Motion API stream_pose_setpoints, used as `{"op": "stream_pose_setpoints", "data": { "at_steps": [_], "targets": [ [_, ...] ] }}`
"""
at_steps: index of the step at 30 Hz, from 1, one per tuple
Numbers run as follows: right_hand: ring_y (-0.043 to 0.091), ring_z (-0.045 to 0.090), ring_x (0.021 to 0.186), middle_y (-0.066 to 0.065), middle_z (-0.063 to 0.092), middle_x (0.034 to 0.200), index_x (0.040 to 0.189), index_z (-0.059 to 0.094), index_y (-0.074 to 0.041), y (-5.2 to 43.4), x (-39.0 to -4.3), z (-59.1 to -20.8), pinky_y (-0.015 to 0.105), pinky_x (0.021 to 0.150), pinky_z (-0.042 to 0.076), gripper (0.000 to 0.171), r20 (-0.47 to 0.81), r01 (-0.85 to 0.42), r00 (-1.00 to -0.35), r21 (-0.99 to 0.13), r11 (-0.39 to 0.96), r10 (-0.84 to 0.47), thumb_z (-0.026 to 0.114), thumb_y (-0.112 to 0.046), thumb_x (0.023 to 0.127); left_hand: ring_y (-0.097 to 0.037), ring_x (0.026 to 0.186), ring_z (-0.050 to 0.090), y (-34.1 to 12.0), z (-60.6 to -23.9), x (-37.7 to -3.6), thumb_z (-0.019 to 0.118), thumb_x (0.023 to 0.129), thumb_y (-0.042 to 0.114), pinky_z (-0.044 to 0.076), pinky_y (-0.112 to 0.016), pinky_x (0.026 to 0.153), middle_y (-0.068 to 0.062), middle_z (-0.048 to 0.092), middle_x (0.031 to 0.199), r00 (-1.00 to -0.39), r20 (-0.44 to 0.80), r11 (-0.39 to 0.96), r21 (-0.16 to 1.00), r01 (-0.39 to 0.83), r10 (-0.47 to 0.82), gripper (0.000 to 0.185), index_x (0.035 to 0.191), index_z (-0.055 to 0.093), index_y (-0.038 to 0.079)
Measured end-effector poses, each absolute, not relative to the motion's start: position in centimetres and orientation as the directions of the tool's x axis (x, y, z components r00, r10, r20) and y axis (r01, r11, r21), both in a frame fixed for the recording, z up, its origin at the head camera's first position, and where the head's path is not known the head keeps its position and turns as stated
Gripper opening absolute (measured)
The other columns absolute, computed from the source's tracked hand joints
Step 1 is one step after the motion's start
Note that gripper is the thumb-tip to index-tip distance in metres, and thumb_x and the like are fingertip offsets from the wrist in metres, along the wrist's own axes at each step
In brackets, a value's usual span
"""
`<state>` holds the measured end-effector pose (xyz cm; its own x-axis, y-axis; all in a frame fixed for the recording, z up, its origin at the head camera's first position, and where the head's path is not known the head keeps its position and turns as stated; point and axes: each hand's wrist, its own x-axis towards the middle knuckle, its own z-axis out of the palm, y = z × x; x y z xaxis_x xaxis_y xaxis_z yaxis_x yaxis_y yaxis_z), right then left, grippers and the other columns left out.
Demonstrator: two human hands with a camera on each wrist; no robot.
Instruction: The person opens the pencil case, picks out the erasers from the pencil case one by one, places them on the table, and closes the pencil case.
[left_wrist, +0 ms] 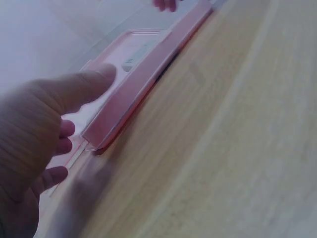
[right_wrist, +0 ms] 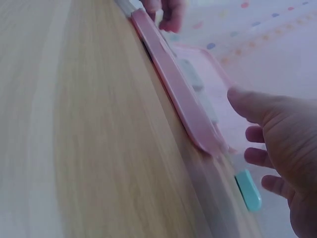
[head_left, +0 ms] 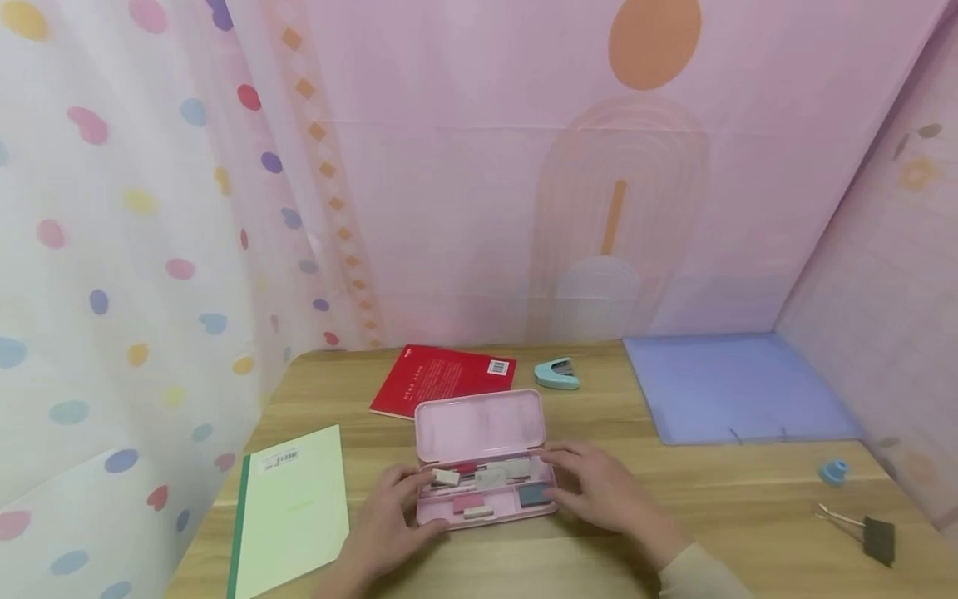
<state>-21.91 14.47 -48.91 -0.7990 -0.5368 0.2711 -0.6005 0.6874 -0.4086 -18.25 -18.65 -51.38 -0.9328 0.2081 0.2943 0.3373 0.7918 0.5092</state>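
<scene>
An open pink pencil case (head_left: 479,426) lies on the wooden table (head_left: 748,499), its lid tipped back and its tray holding erasers and other small items. My left hand (head_left: 385,520) is at the tray's left end, thumb over the rim (left_wrist: 143,74), fingers loosely curled beyond the end. My right hand (head_left: 599,491) is at the right end with relaxed fingers touching it. In the right wrist view its thumb (right_wrist: 252,104) hovers just off the case's edge (right_wrist: 173,84). Neither hand clearly grips the case.
A red book (head_left: 445,378) and a teal stapler (head_left: 557,374) lie behind the case. A green notebook (head_left: 292,507) is at the front left, a purple folder (head_left: 737,387) at the back right. A small blue object (head_left: 834,472) and a binder clip (head_left: 871,532) sit near the right edge.
</scene>
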Motion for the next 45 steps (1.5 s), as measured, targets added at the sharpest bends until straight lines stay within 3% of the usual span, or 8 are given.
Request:
{"op": "stream_pose_setpoints", "data": {
  "at_steps": [4,9,18,27,32,38,45],
  "targets": [
    [0.017,0.056,0.115,-0.002,0.061,0.125,0.125,0.064,-0.021,14.8,-21.9,-48.9,0.041,0.095,0.047,0.043,0.266,-0.587,-0.810,-0.404,0.702,-0.523,0.072,-0.036,0.086,-0.006,0.098,0.045,-19.0,-51.9,-18.3,0.081,0.061,0.062,0.049,-0.030,0.083,0.013,0.049,0.108,-0.928,0.311,0.798,0.496,0.343,0.205,0.063,0.109,0.070,0.022],
    [0.017,0.056,0.114,-0.004,0.062,0.122,0.122,0.066,-0.021,13.2,-21.9,-48.5,0.041,0.095,0.047,0.038,0.242,-0.581,-0.813,-0.396,0.711,-0.529,0.071,-0.035,0.087,-0.005,0.094,0.043,-18.9,-52.4,-18.5,0.086,0.060,0.055,0.047,-0.025,0.076,0.015,0.047,0.105,-0.914,0.346,0.786,0.495,0.369,0.211,0.055,0.102,0.072,0.024],
    [0.006,0.049,0.090,-0.014,0.058,0.101,0.113,0.068,-0.026,9.6,-23.1,-49.0,0.027,0.081,0.048,0.029,0.242,-0.637,-0.770,-0.346,0.688,-0.591,0.069,-0.040,0.087,-0.005,0.105,0.046,-18.7,-52.9,-18.5,0.085,0.063,0.054,0.049,-0.034,0.089,0.015,0.053,0.108,-0.903,0.355,0.790,0.468,0.396,0.243,0.047,0.098,0.074,0.024],
    [0.007,0.044,0.090,-0.011,0.053,0.099,0.115,0.070,-0.026,8.7,-23.0,-49.5,0.024,0.078,0.046,0.031,0.238,-0.614,-0.789,-0.334,0.715,-0.567,0.072,-0.036,0.086,-0.005,0.109,0.047,-18.6,-52.9,-18.5,0.075,0.066,0.067,0.047,-0.035,0.094,0.014,0.056,0.110,-0.917,0.328,0.772,0.512,0.376,0.229,0.055,0.099,0.074,0.024],
    [0.007,0.046,0.091,-0.010,0.055,0.099,0.110,0.071,-0.023,8.3,-22.9,-49.5,0.025,0.081,0.047,0.026,0.287,-0.633,-0.774,-0.334,0.698,-0.564,0.074,-0.032,0.085,-0.005,0.109,0.046,-18.7,-52.7,-18.4,0.076,0.065,0.067,0.048,-0.035,0.093,0.013,0.057,0.109,-0.920,0.323,0.765,0.527,0.369,0.222,0.055,0.098,0.074,0.023],
    [0.005,0.048,0.086,-0.015,0.059,0.092,0.101,0.069,-0.023,7.7,-22.9,-49.5,0.024,0.077,0.046,0.017,0.294,-0.640,-0.768,-0.391,0.662,-0.569,0.073,-0.028,0.086,-0.006,0.109,0.046,-18.7,-52.6,-18.3,0.076,0.065,0.067,0.047,-0.035,0.094,0.011,0.057,0.109,-0.924,0.315,0.769,0.528,0.360,0.216,0.056,0.098,0.074,0.022],
    [0.003,0.052,0.084,-0.018,0.062,0.092,0.100,0.070,-0.025,7.9,-22.8,-49.3,0.025,0.076,0.049,0.011,0.241,-0.535,-0.836,-0.554,0.637,-0.493,0.070,-0.026,0.089,-0.007,0.109,0.047,-18.6,-52.6,-18.3,0.080,0.064,0.061,0.047,-0.036,0.094,0.012,0.057,0.109,-0.924,0.318,0.779,0.517,0.355,0.210,0.051,0.097,0.074,0.023]
  ]
}}
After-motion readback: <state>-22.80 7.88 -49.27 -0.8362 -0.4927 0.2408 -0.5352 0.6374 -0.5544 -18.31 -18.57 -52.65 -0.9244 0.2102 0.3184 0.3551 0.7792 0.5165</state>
